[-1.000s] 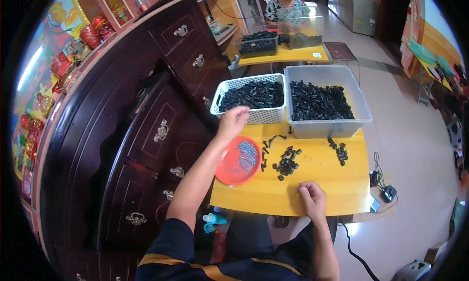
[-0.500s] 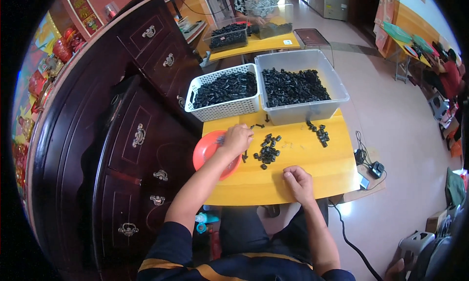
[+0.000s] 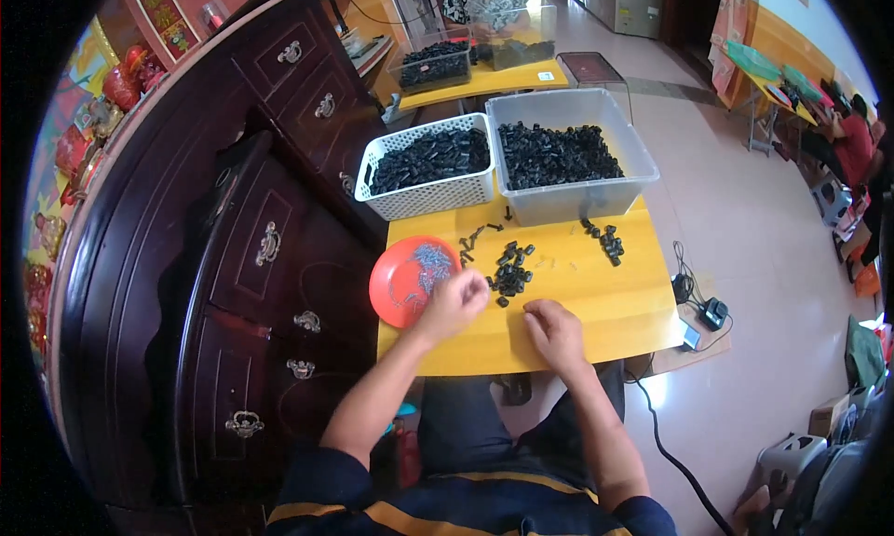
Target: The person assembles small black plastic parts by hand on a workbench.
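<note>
My left hand (image 3: 456, 305) is closed beside the right rim of a red bowl (image 3: 386, 289), fingertips pinched together. Whatever it may hold is too small to make out. In the bowl lie many thin silvery pins (image 3: 433, 264). My right hand (image 3: 556, 337) rests low over the near part of the yellow table (image 3: 619, 317), its fingers curled with the thumb against them; their content is hidden. Between and beyond both hands sits a loose heap of small black plastic pieces (image 3: 511, 273). Thin black parts (image 3: 468, 244) lie beyond the bowl, and another small black cluster (image 3: 608, 244) lies farther right.
A white perforated basket (image 3: 433, 199) and a translucent bin (image 3: 582, 201), both filled with black pieces, stand along the far edge. A dark wooden cabinet (image 3: 270, 322) borders the left. Another person (image 3: 484, 5) sits at a farther table. Cables and a small black device (image 3: 714, 312) are at right.
My left hand has moved from over the bowl toward me and right, uncovering the pins. My right hand has shifted slightly left and away from me.
</note>
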A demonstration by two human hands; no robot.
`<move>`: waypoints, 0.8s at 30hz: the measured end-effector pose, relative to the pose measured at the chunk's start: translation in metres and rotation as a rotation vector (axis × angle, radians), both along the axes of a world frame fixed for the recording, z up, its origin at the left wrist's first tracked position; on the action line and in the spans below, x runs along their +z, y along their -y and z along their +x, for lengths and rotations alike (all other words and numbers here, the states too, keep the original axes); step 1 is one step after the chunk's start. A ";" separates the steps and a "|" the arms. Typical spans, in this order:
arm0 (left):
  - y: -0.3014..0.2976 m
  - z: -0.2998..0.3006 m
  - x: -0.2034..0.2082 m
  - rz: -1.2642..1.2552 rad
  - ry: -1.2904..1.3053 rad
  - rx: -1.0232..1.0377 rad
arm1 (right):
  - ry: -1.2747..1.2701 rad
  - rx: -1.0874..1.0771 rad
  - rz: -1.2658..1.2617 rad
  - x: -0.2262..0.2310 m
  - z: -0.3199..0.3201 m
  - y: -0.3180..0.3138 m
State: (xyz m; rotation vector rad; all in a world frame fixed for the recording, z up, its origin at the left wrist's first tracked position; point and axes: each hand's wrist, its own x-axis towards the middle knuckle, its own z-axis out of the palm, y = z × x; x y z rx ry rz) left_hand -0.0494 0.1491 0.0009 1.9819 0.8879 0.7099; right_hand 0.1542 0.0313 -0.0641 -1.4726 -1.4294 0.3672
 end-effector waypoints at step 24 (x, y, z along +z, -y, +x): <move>0.098 -0.051 -0.030 -0.374 0.364 0.184 | -0.882 0.293 -0.205 -0.021 -0.024 0.011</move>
